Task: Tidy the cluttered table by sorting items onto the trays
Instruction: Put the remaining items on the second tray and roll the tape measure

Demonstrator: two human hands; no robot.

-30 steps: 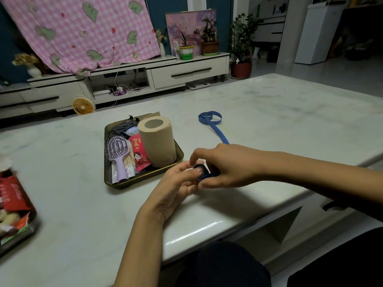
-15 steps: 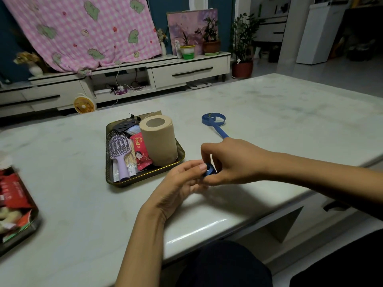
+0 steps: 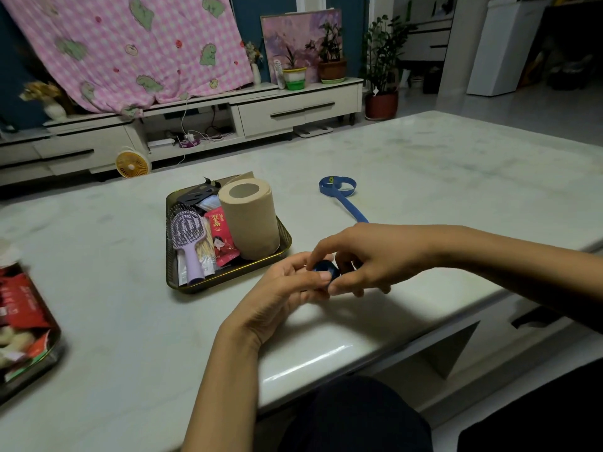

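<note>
Two hands (image 3: pixel 280 301) (image 3: pixel 378 256), one tape (image 3: pixel 350 208), two trays (image 3: pixel 228 283) (image 3: pixel 45 362).

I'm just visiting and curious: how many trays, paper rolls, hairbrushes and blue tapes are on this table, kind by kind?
Trays: 2, the middle tray and the left tray
Paper roll: 1
Hairbrush: 1
Blue tape: 1
Total: 5
</note>
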